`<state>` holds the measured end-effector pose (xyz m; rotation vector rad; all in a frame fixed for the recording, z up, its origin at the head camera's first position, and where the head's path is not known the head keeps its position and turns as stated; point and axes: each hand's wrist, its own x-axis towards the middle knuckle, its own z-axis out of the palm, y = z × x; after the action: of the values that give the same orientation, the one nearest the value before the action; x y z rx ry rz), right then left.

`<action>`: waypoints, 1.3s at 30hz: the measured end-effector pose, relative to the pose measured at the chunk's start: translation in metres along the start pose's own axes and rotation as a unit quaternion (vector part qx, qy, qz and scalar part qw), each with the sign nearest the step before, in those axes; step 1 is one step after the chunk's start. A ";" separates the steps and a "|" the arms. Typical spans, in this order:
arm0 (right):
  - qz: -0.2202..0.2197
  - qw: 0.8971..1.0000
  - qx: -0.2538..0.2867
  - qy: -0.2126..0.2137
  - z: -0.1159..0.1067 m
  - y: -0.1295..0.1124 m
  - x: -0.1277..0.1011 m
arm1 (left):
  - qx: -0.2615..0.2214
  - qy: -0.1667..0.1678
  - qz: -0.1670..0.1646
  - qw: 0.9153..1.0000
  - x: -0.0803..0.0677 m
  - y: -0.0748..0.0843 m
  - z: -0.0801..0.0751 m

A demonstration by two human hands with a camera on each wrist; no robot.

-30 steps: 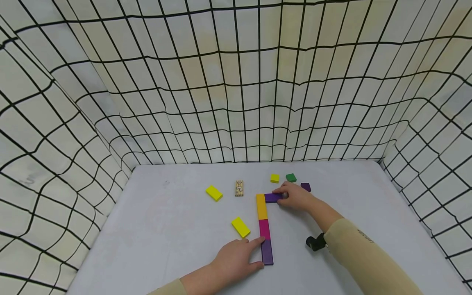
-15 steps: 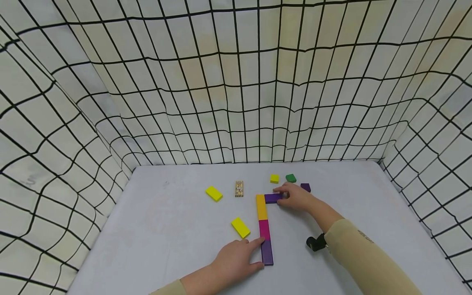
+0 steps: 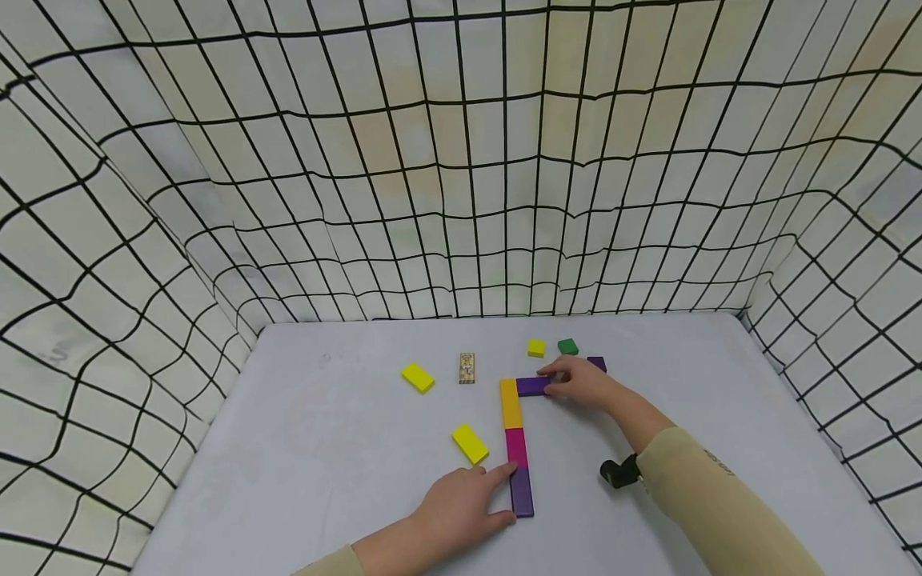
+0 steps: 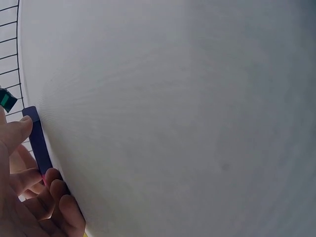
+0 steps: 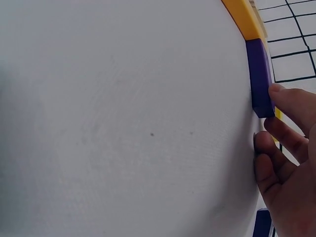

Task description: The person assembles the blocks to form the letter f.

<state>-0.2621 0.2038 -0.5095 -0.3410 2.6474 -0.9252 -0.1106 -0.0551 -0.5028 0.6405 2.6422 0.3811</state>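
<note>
My left hand [image 3: 464, 504] rests beside a long purple block [image 3: 522, 498], thumb near its front end. The index fingertip lies at the seam with a magenta block [image 3: 516, 445]. An orange block [image 3: 511, 403] continues this row away from me. A second purple block [image 3: 531, 387] butts sideways against its far end. My right hand [image 3: 587, 384] is at this block's right end. In the right wrist view a fingertip touches the far edge of the purple block [image 5: 259, 79], while its near face stays uncovered and the other fingers lie beyond its end.
Yellow blocks [image 3: 471, 444] [image 3: 418, 378] lie left of the row, with a patterned tan piece [image 3: 467, 368] farther back. A small yellow block [image 3: 536, 348], a green block [image 3: 567, 347] and a dark purple block [image 3: 596, 364] stand behind the right hand. Black netting [image 3: 461, 212] encloses the white table [image 3: 310, 448].
My right hand has shifted slightly right along the sideways purple block, showing a little more of its back edge near the fingertip. The left hand and the row of blocks have stayed put.
</note>
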 end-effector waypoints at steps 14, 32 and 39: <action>-0.008 1.000 0.000 0.003 0.001 0.004 0.002 | -0.003 -0.002 0.002 1.000 -0.001 0.000 -0.002; 0.014 1.000 0.014 0.000 0.003 0.005 0.004 | -0.021 0.040 0.011 0.999 -0.009 -0.010 -0.011; 0.018 0.999 0.029 0.001 0.002 0.003 0.004 | -0.011 0.077 -0.002 0.997 -0.011 -0.020 -0.036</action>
<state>-0.2659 0.2041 -0.5138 -0.2765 2.6133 -0.9893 -0.1255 -0.0838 -0.4744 0.6220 2.7796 0.4769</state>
